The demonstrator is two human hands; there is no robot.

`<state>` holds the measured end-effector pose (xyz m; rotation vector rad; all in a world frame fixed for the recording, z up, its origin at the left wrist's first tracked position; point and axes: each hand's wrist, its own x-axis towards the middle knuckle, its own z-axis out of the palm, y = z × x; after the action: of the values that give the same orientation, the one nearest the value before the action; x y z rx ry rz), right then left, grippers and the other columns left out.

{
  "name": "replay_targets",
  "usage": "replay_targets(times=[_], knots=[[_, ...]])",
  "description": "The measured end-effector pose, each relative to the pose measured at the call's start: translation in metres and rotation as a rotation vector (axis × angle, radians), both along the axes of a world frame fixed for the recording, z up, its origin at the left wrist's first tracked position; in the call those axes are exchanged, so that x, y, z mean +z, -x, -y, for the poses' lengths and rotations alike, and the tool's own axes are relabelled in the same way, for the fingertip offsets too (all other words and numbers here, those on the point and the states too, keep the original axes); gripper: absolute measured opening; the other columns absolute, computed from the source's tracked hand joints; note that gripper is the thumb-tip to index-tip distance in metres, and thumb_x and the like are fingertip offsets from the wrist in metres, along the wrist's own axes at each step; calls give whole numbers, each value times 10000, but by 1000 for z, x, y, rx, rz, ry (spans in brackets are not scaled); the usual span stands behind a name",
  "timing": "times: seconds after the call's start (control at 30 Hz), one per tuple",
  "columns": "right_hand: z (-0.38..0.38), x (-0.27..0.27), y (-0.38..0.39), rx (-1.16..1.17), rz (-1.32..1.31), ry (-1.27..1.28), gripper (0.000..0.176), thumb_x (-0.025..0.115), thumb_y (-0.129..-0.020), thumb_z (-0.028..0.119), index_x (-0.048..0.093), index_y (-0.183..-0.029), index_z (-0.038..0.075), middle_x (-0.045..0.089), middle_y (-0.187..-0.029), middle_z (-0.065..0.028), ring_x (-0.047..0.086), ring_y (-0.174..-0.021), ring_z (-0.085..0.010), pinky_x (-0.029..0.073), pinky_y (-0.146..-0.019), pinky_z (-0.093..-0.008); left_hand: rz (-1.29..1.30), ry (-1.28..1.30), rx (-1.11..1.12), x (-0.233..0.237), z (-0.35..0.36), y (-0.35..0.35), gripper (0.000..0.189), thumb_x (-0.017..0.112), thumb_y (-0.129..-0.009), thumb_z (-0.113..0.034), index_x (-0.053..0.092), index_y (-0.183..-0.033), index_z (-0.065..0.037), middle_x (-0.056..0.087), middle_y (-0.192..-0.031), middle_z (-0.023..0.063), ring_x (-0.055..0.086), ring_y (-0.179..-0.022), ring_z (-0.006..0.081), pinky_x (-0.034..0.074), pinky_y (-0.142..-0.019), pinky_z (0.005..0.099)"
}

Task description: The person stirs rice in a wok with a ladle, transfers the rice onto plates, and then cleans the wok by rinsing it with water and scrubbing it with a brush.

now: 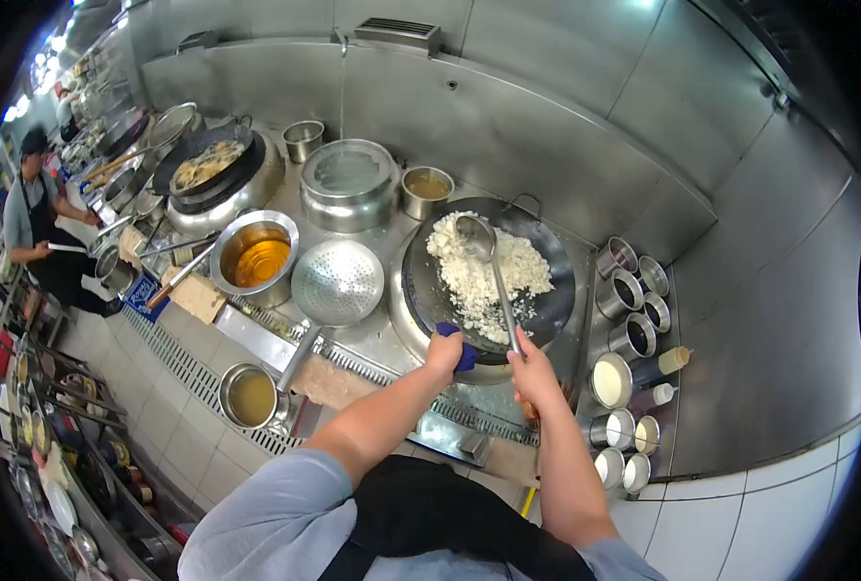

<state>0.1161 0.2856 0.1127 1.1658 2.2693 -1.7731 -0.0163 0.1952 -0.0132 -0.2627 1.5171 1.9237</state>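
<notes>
A black wok (547, 324) on the right burner holds a heap of white rice (515, 264). My left hand (444, 351) is closed on a dark blue cloth (466, 352) at the wok's near rim; the cloth hides what lies under it. My right hand (535, 373) grips the handle of a long metal ladle (477, 238), whose bowl rests at the upper part of the rice. The ladle's shaft runs across the rice toward me.
Left of the wok are a perforated strainer (338, 283), a pot of orange liquid (285, 233) and a lidded steel pot (349, 172). Seasoning containers (612, 380) line the right side. A second wok (190, 145) and a person in an apron (41, 218) are farther left.
</notes>
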Motion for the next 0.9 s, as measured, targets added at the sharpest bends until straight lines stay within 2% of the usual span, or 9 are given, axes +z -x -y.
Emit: replay_targets(times=[0.07, 0.27, 0.4, 0.47, 0.53, 0.7, 0.77, 0.83, 0.9], knots=[[16, 10, -14, 76, 75, -293, 584, 493, -950, 172, 256, -1462, 325, 427, -568, -12, 418, -393, -116, 398, -365, -297, 9, 19, -30, -6, 1, -2, 337, 543, -774, -140, 545, -1050, 53, 615, -944, 166, 630, -799, 253, 513, -691, 357], [4, -19, 8, -56, -54, 480, 589, 483, -953, 151, 240, -1472, 288, 423, -586, -5, 407, -410, -97, 394, -361, -266, -50, 58, -38, -39, -13, 4, 425, 563, -763, -175, 527, -1110, 66, 617, -1009, 200, 622, -911, 291, 493, -776, 369], [22, 15, -5, 73, 31, -217, 566, 500, -951, 163, 280, -1457, 291, 423, -589, -3, 414, -422, -109, 371, -350, -275, -61, 112, 21, -32, -6, 2, 312, 566, -781, -146, 544, -1032, 40, 604, -900, 142, 615, -722, 241, 523, -610, 363], [23, 8, -17, 49, -71, -86, 561, 497, -950, 156, 289, -1452, 300, 427, -587, -4, 417, -416, -116, 374, -351, -283, -80, 88, 11, -25, -6, 4, 315, 567, -782, -146, 541, -1036, 39, 603, -901, 143, 615, -726, 238, 523, -616, 361], [20, -13, -20, -43, -260, 617, 573, 492, -948, 146, 274, -1459, 288, 427, -587, -4, 416, -413, -113, 389, -355, -284, -62, 78, 27, -35, -8, 6, 325, 569, -780, -142, 533, -1044, 44, 600, -900, 143, 613, -738, 237, 519, -634, 353], [11, -10, 0, -125, -61, 19, 565, 478, -952, 138, 265, -1467, 232, 437, -565, -16, 422, -379, -122, 387, -352, -285, -69, 82, -22, -37, -8, 10, 381, 567, -770, -167, 529, -1076, 56, 607, -953, 171, 612, -840, 269, 498, -723, 359], [8, 11, -5, -120, -128, 18, 558, 482, -952, 146, 276, -1464, 232, 437, -570, -13, 425, -392, -119, 391, -350, -287, -82, 115, -37, -48, -8, 7, 431, 564, -765, -199, 531, -1105, 64, 619, -1014, 200, 614, -938, 300, 479, -808, 364], [-2, 18, 0, -114, -274, 81, 547, 480, -954, 149, 287, -1461, 221, 439, -576, -12, 434, -406, -118, 399, -356, -294, -62, 81, -4, -51, -11, 8, 315, 553, -779, -127, 523, -1046, 38, 588, -868, 135, 605, -721, 239, 515, -610, 370], [-4, 8, 15, -126, -312, 279, 550, 481, -955, 153, 280, -1463, 221, 442, -578, -17, 424, -393, -121, 393, -360, -292, -64, 71, 13, -52, -11, 9, 315, 552, -780, -130, 523, -1046, 36, 589, -868, 133, 606, -722, 239, 514, -609, 371]])
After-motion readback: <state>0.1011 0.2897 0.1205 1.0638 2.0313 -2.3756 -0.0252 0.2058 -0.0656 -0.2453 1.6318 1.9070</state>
